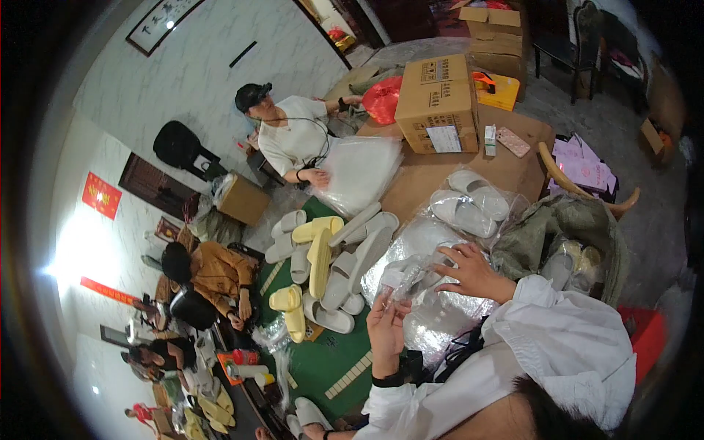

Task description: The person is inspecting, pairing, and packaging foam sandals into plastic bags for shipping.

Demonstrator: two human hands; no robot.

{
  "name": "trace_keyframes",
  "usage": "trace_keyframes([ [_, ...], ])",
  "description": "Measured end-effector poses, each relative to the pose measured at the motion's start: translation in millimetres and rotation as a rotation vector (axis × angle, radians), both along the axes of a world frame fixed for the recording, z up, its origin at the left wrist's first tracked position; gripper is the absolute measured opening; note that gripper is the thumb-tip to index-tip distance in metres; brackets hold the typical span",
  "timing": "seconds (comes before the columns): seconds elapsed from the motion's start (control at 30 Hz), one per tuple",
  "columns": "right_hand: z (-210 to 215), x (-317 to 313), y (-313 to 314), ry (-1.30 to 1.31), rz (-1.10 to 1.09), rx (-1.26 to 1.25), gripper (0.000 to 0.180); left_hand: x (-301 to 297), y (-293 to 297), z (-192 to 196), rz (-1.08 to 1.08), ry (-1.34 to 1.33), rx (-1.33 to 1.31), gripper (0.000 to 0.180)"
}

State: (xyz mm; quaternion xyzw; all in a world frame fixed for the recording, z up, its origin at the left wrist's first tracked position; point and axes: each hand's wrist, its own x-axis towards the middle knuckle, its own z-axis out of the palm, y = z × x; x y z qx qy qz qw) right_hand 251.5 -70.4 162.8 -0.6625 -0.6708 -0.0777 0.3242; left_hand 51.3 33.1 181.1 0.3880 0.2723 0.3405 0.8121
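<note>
A crinkled clear plastic bag (419, 273) with what looks like a pale grey slipper inside is stretched between my hands. My left hand (385, 336), with a black band at the wrist, pinches its near end at the fingertips. On the far right side of the bag, my right hand (477, 274) grips it with bent, partly spread fingers. Beneath lies shiny clear plastic wrap (440, 323). Just beyond my right hand rests a bagged pair of grey slippers (480, 204). To the left spreads a loose pile of grey slippers (339, 282) and yellow slippers (320, 262).
A woven sack (528, 242) holding bagged slippers stands at my right. A cardboard box (438, 106) and a pink phone (512, 142) occupy the far table. Opposite, a person in white touches a stack of clear bags (359, 167). Green mat (341, 359) covers the near table.
</note>
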Motion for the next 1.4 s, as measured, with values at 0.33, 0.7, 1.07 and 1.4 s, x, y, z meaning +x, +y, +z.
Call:
trace_keyframes([
  [0.33,5,18,21,-0.047,0.408,-0.081,0.026,-5,-13,19,-0.130,-0.055,-0.004,0.020],
  [0.7,39,-14,43,0.034,0.592,-0.125,0.049,-28,-14,16,0.144,-0.261,-0.025,0.020],
  [1.07,20,-42,48,-0.037,0.677,0.005,0.045,-47,-30,9,0.254,-0.386,-0.055,0.020],
  [1.4,4,-69,65,0.019,0.711,0.108,0.019,-64,-32,-11,0.245,-0.443,-0.076,0.020],
])
